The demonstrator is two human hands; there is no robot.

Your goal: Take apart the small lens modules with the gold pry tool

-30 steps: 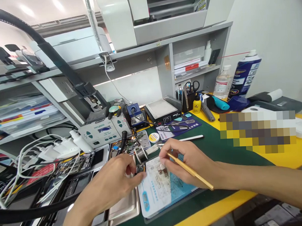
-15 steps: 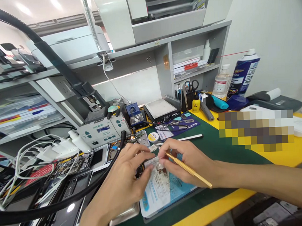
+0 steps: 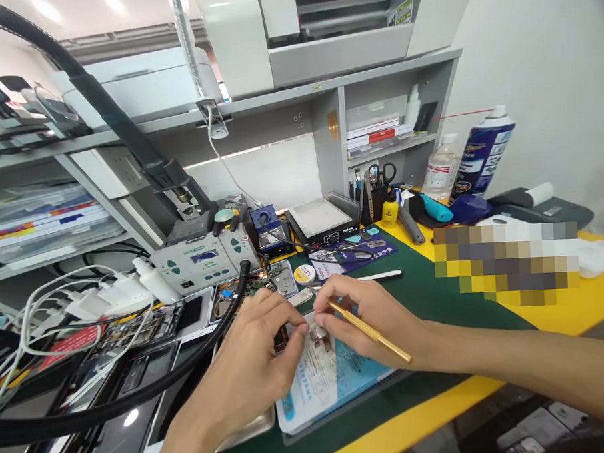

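Note:
My right hand [image 3: 369, 320] grips a slim pen-shaped tool with a gold handle [image 3: 382, 340]. Its handle slants down to the right, and its narrow tip points away from me beyond my fingers. My left hand [image 3: 267, 345] is closed in a pinch, thumb against forefinger; whatever is between them is too small or hidden to make out. Just right of that pinch, small coppery metal parts [image 3: 321, 338] lie on a blue and white printed pad [image 3: 309, 393] with dark specks on it. A dark part [image 3: 281, 339] shows partly behind my left fingers.
A black hose [image 3: 207, 351] arches across the left side, over phones and boards. Behind stand a soldering station [image 3: 203, 261], a flat heating plate [image 3: 321, 215] and a yellow bottle [image 3: 390, 210]. A white-handled stick [image 3: 381, 275] lies on the green mat [image 3: 435, 294].
My left thumb and forefinger have come together from a small gap. The right hand keeps its hold on the gold-handled tool. The whole view has shifted slightly.

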